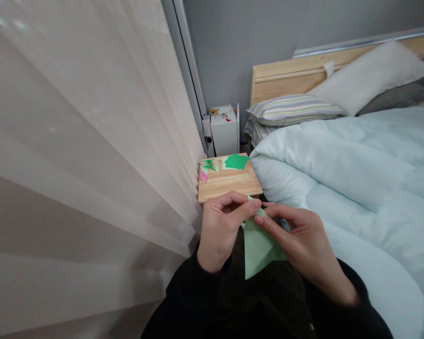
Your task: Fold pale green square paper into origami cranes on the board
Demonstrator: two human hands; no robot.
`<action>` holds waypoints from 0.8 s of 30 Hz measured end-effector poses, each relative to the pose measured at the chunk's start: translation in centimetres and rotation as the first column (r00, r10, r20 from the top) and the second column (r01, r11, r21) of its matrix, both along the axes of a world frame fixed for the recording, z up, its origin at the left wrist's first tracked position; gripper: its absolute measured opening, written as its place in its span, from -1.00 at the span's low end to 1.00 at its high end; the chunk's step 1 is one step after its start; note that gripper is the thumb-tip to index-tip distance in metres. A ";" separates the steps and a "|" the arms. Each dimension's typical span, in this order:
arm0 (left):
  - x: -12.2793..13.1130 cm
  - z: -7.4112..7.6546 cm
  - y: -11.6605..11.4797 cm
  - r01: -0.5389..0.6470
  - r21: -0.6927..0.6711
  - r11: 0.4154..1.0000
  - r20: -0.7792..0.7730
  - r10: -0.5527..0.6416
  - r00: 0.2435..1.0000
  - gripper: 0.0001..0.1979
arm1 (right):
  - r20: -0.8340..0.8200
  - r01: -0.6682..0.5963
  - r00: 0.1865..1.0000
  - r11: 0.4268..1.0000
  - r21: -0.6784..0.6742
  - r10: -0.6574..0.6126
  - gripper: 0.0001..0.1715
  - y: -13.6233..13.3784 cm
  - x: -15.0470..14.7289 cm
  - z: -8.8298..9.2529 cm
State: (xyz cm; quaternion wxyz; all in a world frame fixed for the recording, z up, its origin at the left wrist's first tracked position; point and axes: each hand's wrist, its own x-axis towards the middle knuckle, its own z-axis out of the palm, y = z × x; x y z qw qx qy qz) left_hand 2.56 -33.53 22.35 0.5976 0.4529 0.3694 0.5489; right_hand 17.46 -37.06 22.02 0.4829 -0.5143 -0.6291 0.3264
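A pale green sheet of paper [259, 247], partly folded, hangs over my lap between both hands. My left hand [221, 228] pinches its upper corner with thumb and forefinger, the other fingers curled. My right hand [304, 245] pinches the same top edge from the right, fingertips meeting those of the left. Both arms wear black sleeves.
A small wooden table [229, 183] stands ahead, holding a dark green paper square [237, 161] and small folded paper pieces [207, 167]. A sheer curtain [85, 155] fills the left. A bed with a pale blue duvet [356, 179] and pillows [297, 109] lies at right. A white box [225, 129] stands behind the table.
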 end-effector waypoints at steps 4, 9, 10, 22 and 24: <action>-0.9 0.9 0.8 -0.101 0.016 0.995 0.104 0.099 0.990 -0.84 | 0.060 -0.034 0.997 0.999 -0.039 0.037 -0.65 -0.1 0.1 -0.3; -2.4 1.8 1.7 -0.140 0.157 0.978 -0.017 0.144 0.989 -0.85 | 0.028 -0.021 0.999 0.995 -0.093 0.024 -0.65 -0.2 0.1 -0.7; -2.5 1.7 1.6 -0.084 0.153 0.985 -0.076 0.096 0.992 -0.85 | 0.015 -0.027 0.999 0.995 -0.098 0.028 -0.64 -0.1 0.1 -0.7; -1.3 -0.1 0.7 -0.032 0.096 0.995 -0.041 0.036 0.999 -0.81 | 0.052 -0.065 0.996 0.997 -0.044 0.068 -0.54 -0.2 -0.2 0.4; -1.3 -0.1 0.8 -0.040 0.078 0.996 -0.016 0.041 0.999 -0.80 | 0.059 -0.078 0.995 0.996 -0.049 0.081 -0.55 -0.2 -0.2 0.4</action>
